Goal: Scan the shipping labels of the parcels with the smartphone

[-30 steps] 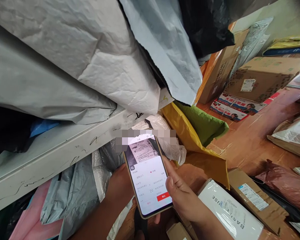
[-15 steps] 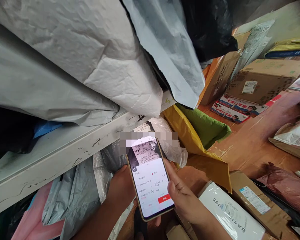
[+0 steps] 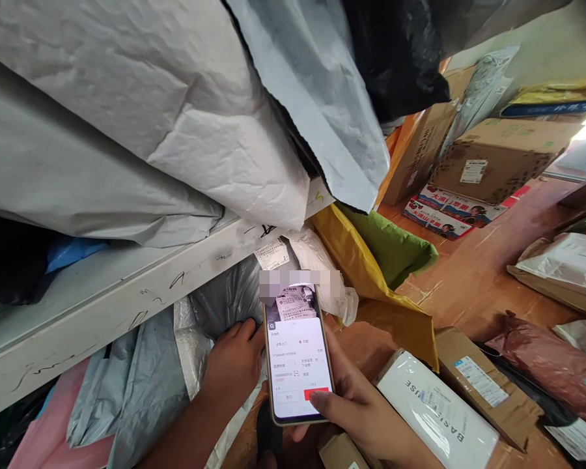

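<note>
Two bare forearms entering from 6 o'clock, no sleeves visible, left hand [image 3: 234, 365], right hand [image 3: 359, 410], no rings or watch seen

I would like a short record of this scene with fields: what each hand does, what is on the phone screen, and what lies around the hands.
right hand: holds the phone, thumb over the red button
left hand: rests on a grey plastic parcel under the shelf
phone screen: picture of a label on top, form lines below
on the shelf: large grey and white mail bags
right of the hands: white box, cardboard box, yellow bag
</note>
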Demonstrator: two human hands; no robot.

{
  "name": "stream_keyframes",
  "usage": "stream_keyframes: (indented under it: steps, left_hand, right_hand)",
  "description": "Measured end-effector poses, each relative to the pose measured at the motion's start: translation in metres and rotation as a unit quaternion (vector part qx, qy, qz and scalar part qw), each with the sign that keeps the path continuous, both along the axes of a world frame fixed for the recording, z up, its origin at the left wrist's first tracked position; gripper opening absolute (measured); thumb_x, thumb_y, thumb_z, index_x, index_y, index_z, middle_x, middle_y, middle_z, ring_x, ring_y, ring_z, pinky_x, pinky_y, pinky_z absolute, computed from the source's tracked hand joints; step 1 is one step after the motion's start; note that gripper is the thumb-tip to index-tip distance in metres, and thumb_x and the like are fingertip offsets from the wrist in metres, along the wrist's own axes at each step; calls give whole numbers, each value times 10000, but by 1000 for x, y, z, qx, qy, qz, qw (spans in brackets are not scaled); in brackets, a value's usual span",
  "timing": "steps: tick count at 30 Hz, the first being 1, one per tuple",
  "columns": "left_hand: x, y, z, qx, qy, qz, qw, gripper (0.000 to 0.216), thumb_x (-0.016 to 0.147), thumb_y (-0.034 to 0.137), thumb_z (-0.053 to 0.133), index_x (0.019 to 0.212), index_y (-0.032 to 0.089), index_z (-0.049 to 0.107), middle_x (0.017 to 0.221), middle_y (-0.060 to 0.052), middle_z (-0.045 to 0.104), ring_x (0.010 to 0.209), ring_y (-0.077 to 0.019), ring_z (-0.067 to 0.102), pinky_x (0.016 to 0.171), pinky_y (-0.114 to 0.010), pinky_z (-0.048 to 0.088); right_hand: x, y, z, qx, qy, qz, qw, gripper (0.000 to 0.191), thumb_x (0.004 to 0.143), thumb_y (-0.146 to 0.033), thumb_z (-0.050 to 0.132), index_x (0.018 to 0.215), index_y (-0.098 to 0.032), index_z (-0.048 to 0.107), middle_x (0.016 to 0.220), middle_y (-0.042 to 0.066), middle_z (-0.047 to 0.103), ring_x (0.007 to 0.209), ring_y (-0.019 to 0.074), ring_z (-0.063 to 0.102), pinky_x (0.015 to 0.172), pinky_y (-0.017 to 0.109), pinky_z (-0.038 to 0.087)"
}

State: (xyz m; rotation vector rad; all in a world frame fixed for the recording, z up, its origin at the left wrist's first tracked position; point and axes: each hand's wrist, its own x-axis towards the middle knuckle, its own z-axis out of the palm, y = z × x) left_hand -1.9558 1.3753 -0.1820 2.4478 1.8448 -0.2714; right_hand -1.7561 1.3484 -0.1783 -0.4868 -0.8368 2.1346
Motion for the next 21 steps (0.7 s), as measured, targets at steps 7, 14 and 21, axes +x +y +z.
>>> stream_keyframes:
  steps: [7,14,21]
  left_hand:
    - [0,-1,-7,75,-9,-24,997,244,756,62,503,876,208,658,853,-25,614,785,-218,604,681,-327,486]
    - [0,-2,-5,113,12,-34,993,181,752,53,523,781,198,628,767,-14,585,723,-172,599,636,-279,478]
    - [-3,-2,-13,156,6,-55,986,192,762,70,530,830,211,642,771,-5,582,713,-171,603,640,-297,503]
  right_hand:
    - [2,-4,-7,19,13,-9,1000,978,839,-280,650,1473,-307,-94,1031,35,677,690,130,667,647,280,564]
    - [4,-8,-9,6,20,-17,1000,922,839,-273,658,1482,-332,0,1123,55,664,669,121,670,646,275,561]
    - [9,-34,-15,-29,-67,-56,996,933,745,-462,726,1485,-295,185,1422,106,488,1206,302,557,942,427,490]
